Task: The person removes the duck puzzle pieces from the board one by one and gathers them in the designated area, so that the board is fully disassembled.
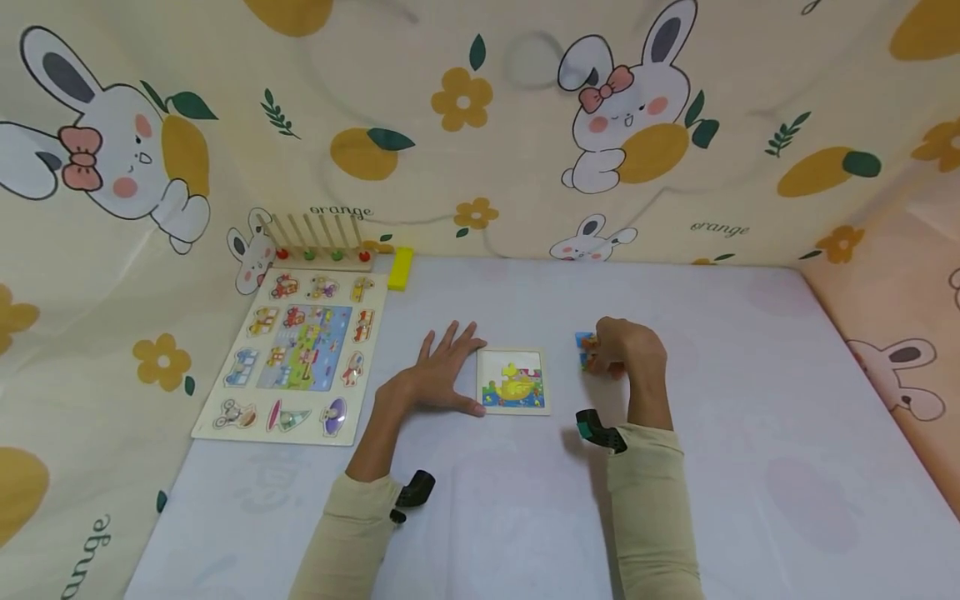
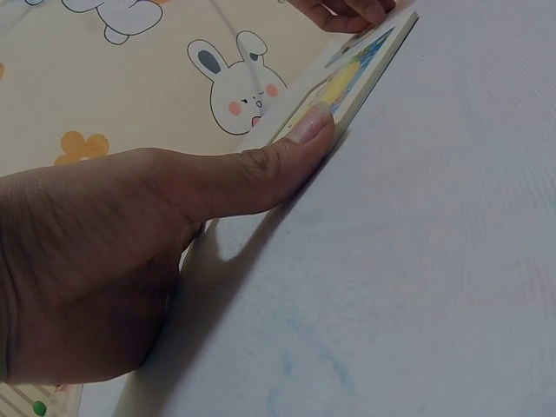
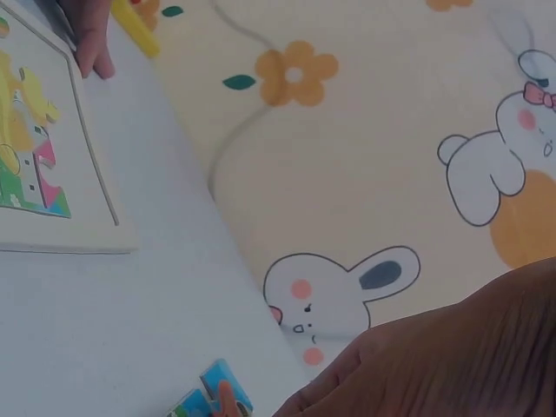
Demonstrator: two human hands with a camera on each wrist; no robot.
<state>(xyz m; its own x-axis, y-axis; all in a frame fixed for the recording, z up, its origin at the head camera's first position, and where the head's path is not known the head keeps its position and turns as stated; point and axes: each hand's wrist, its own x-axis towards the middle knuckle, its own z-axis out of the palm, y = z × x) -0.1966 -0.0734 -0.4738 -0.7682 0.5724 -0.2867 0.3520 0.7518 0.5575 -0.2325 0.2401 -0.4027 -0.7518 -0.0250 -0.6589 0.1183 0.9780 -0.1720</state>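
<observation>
A small square jigsaw puzzle tray lies flat on the table, its lower part filled with joined pieces showing a yellow duck. My left hand is spread at the tray's left side; in the left wrist view the thumb touches its edge. To the right of the tray, my right hand reaches down with bent fingers over loose blue and orange puzzle pieces. These pieces also show at the bottom of the right wrist view. Whether the fingertips pinch one is hidden.
At the left lies a larger picture board with vehicle and toy shapes. Behind it stand a wooden peg rack with coloured beads and a yellow block. A patterned cloth wall closes off the table's back and sides.
</observation>
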